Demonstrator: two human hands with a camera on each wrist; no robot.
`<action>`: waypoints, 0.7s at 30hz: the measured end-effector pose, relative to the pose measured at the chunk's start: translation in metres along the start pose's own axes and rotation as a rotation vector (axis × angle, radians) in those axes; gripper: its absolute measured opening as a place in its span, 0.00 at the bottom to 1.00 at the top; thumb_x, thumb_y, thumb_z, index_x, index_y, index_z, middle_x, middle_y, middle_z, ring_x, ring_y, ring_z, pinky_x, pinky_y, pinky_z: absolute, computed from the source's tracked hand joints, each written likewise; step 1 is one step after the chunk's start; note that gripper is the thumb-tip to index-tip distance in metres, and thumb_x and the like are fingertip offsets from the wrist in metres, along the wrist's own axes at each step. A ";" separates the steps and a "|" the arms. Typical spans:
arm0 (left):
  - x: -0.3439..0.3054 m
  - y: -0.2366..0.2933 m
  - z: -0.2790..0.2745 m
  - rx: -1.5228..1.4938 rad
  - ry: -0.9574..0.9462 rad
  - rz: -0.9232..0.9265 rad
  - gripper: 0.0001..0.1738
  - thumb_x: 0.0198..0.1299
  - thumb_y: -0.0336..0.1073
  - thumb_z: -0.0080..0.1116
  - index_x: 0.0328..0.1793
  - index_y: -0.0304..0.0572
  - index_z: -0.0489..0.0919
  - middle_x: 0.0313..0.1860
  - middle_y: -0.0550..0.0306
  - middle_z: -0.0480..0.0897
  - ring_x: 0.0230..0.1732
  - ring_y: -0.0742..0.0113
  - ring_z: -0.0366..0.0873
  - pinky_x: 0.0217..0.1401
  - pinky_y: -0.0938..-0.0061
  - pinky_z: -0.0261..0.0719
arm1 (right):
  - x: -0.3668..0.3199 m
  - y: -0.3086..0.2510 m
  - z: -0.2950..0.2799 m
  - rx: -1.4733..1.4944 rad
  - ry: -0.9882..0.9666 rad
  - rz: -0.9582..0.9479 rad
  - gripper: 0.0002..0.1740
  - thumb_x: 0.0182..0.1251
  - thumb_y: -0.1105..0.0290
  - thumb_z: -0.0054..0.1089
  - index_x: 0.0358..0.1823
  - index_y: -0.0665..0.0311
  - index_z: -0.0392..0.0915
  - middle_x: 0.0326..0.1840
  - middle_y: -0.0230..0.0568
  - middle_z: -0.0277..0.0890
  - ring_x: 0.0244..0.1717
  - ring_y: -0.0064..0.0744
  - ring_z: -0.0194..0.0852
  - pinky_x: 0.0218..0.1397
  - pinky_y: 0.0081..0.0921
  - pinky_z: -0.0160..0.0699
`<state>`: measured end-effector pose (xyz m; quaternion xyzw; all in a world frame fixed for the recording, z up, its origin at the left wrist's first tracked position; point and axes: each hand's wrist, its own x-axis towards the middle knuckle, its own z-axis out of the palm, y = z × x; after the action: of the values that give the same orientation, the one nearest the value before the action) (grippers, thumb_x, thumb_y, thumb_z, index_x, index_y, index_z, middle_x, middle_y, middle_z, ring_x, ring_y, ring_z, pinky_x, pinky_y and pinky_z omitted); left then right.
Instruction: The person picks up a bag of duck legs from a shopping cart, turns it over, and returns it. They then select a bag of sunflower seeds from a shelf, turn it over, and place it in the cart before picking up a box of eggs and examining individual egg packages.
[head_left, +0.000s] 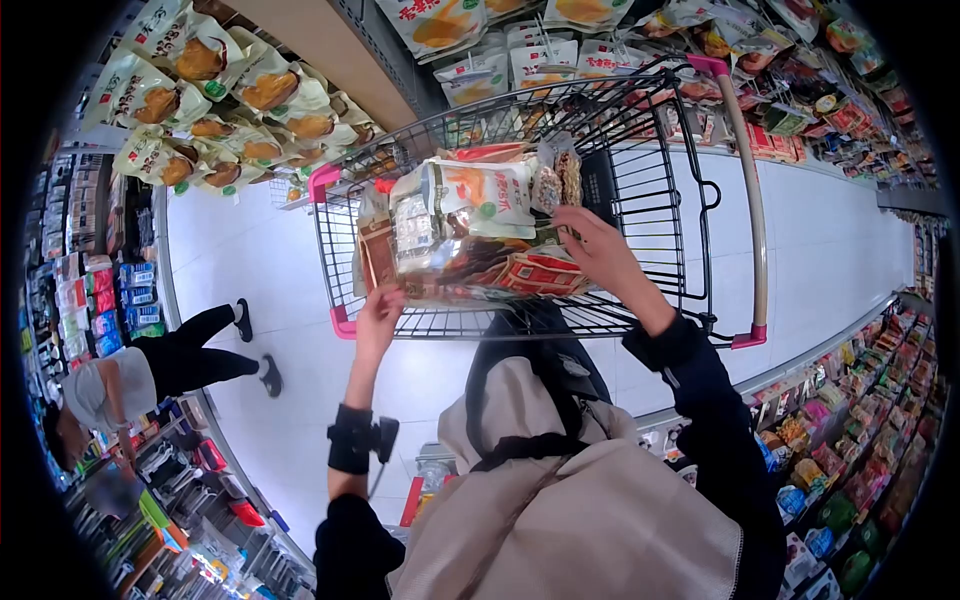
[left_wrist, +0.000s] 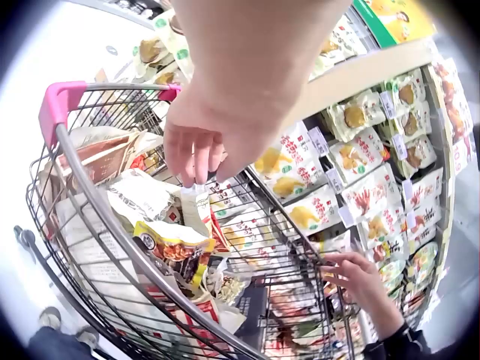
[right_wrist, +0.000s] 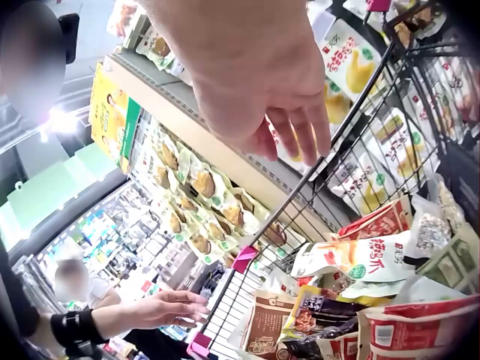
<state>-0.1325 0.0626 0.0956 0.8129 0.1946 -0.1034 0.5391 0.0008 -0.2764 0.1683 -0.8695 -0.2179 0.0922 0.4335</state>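
L hand [head_left: 377, 318] nearest, at near rim of cart [head_left: 343, 324], below-left of frame ctr: fingers loosely bent, no grip seen; tips by the edge of clear-wrapped pack [head_left: 440, 260], can't tell if touching.

R hand [head_left: 600, 247], right of ctr, over the load: fingers slack, part-spread, nothing held AFAICT; tips just beside lower R corner of white pouch [head_left: 485, 200], contact unclear.

Key relation: pouch is atop the load, approx mid-frame, upper L of R hand, upper R of L hand. Long axis runs roughly L-R across frame, dipping slightly to R, so R end is toward R hand. R is def. the closer hand; L is farther off. Nut bag [head_left: 567, 178] lies by pouch's R end, just above R fingertips.

Farther: shelf pouches [head_left: 270, 90], upper L; person [head_left: 175, 365], far L, well apart from cart.
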 end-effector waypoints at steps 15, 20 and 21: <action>0.059 -0.020 0.042 1.328 -0.693 0.547 0.09 0.48 0.31 0.48 0.33 0.39 0.78 0.35 0.50 0.79 0.40 0.55 0.76 0.41 0.67 0.75 | -0.122 0.010 -0.005 0.138 0.150 0.360 0.09 0.58 0.81 0.46 0.39 0.67 0.72 0.47 0.44 0.71 0.44 0.37 0.72 0.45 0.22 0.70; 0.072 -0.030 0.051 1.429 -0.802 0.435 0.12 0.53 0.28 0.42 0.41 0.38 0.73 0.38 0.50 0.78 0.41 0.55 0.76 0.39 0.66 0.76 | -0.126 0.010 -0.010 0.128 0.194 0.345 0.09 0.59 0.82 0.45 0.39 0.67 0.72 0.47 0.44 0.71 0.42 0.35 0.72 0.44 0.21 0.70; 0.071 -0.025 0.049 1.397 -0.788 0.465 0.12 0.52 0.28 0.42 0.42 0.38 0.73 0.37 0.49 0.79 0.40 0.54 0.77 0.37 0.66 0.77 | -0.126 0.011 -0.010 0.122 0.203 0.332 0.09 0.59 0.82 0.45 0.39 0.68 0.72 0.47 0.44 0.71 0.42 0.34 0.72 0.43 0.21 0.70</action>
<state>-0.0770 0.0413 0.0282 0.8839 -0.2898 -0.3632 -0.0529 -0.1046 -0.3477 0.1622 -0.8705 -0.0210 0.0873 0.4839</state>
